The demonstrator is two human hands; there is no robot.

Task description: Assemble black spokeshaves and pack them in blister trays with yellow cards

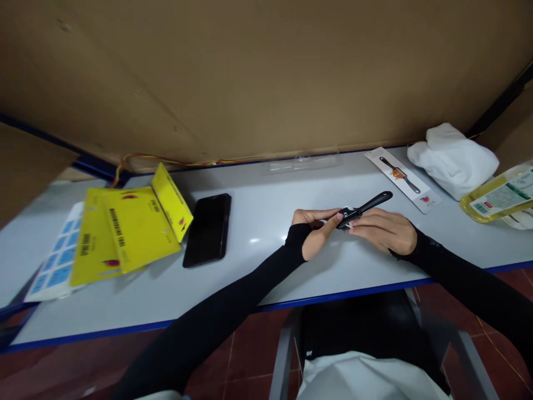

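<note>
Black peeler, held low over the tabletop between both hands. Probably light and stiff, hard plastic; handle smooth, perhaps a little slippery; head end likely sharp, so best taken by the handle, away from the blade. Slim, all black, rounded handle pointing up and right, head hidden among fingers. Left hand pinching the head end, grip closed on it; right hand curled over the middle, grip likewise closed. Black sleeves on both arms. Right of the peeler: printed backing card, white cloth, yellowish packet. Left of the peeler: black phone, then yellow cards. Beyond it: clear plastic shell by the cardboard wall.
</note>
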